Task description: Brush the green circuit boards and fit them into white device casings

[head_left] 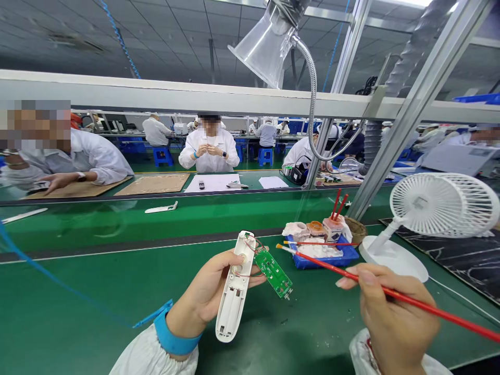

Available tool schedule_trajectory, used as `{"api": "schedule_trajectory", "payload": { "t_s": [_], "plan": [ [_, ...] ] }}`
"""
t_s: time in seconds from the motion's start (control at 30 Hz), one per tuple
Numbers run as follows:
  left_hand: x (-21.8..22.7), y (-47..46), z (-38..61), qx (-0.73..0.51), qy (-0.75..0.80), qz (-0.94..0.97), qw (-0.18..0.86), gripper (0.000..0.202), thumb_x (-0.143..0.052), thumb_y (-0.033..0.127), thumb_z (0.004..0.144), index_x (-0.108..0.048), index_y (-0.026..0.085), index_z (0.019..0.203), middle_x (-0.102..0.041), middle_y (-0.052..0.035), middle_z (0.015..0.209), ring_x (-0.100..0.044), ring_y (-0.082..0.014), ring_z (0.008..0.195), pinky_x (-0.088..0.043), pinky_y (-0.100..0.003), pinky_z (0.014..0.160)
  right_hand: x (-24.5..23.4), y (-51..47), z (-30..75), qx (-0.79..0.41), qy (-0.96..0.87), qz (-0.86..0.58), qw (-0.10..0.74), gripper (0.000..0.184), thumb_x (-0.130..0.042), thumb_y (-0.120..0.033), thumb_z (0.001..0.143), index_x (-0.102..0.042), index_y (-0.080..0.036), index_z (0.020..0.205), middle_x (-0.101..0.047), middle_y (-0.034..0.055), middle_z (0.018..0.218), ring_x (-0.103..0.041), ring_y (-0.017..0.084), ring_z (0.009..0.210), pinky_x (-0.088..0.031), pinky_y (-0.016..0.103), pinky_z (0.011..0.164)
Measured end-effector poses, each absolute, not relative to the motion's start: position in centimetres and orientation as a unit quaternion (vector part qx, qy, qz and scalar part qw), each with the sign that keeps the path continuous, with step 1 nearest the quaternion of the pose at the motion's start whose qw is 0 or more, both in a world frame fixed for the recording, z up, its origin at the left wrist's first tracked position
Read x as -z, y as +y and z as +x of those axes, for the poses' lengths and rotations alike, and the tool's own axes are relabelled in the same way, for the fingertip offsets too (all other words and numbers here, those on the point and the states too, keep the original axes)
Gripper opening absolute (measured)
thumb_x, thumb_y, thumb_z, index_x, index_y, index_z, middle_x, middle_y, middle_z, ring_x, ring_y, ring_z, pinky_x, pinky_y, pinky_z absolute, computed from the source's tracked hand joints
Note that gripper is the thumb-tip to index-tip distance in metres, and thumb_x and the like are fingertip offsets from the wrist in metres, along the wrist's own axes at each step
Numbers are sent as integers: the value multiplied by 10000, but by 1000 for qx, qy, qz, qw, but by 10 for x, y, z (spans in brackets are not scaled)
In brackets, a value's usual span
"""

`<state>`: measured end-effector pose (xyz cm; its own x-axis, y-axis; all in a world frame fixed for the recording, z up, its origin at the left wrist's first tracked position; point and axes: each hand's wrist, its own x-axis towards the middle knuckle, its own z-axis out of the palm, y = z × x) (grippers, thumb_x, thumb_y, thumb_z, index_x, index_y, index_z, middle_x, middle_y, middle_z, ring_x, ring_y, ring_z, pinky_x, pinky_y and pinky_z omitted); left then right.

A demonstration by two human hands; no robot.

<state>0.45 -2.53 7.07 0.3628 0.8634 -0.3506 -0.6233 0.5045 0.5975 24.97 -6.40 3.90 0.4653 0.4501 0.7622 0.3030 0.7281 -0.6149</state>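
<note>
My left hand (207,291) is closed around a long white plastic housing (235,289), held upright over the green bench. A small green circuit board (273,272) hangs off the housing's right side on thin red wires. My right hand (390,312) grips a red-handled brush (410,302). Its bristle tip (279,247) points left, just right of the housing's top end and above the board. A blue wrist strap (172,338) circles my left wrist.
A blue tray (344,256) with small pots, more red brushes and white residue sits behind the brush tip. A white desk fan (437,208) stands at the right. A clear extraction funnel (265,44) on a flexible arm hangs overhead. Other people in white coats work across the conveyor.
</note>
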Motion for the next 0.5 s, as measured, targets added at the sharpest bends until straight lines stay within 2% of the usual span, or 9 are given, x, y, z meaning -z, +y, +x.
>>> {"api": "schedule_trajectory", "payload": {
  "t_s": [0.1,0.17,0.2,0.37,0.43,0.5],
  "plan": [
    [-69,-24,3,-450,340,201,801,199,-546,67,732,-653,58,900,-649,-94,665,-653,-221,703,-476,-497,898,-26,-36,274,-127,-357,-397,836,200,-740,-227,681,-548,-178,707,-665,-23,594,-625,129,467,-541,267,496],
    [-67,-23,3,-456,324,219,799,196,-561,56,723,-651,75,896,-650,-83,686,-652,-214,721,-464,-500,916,-9,-15,293,-257,-276,-410,830,320,-804,-274,571,-515,-183,673,-614,-63,494,-608,119,424,-534,228,448],
    [-67,-23,4,-456,311,233,801,218,-567,43,716,-648,88,913,-653,-75,717,-651,-207,730,-457,-499,926,1,-5,301,-284,-263,-418,822,343,-813,-280,549,-505,-180,661,-615,-58,492,-611,117,425,-536,218,443],
    [-62,-14,3,-460,298,268,793,418,-566,19,719,-580,223,1084,-648,-20,843,-650,-170,717,-460,-512,920,43,19,322,-345,-217,-443,798,427,-838,-296,449,-456,-180,600,-606,-33,474,-602,114,401,-516,179,385],
    [-55,2,-2,-474,313,276,775,405,-574,41,731,-567,223,1093,-649,-33,887,-659,-199,776,-476,-501,904,51,21,325,-361,-207,-449,791,419,-833,-285,453,-456,-180,600,-598,-31,479,-600,115,404,-509,178,373],
    [-43,27,-9,-497,334,279,751,330,-571,46,738,-580,178,1040,-651,-68,924,-658,-233,840,-501,-475,873,56,20,327,-368,-201,-451,788,409,-825,-268,469,-448,-185,600,-581,-36,478,-590,112,401,-502,179,366]
  ]
}}
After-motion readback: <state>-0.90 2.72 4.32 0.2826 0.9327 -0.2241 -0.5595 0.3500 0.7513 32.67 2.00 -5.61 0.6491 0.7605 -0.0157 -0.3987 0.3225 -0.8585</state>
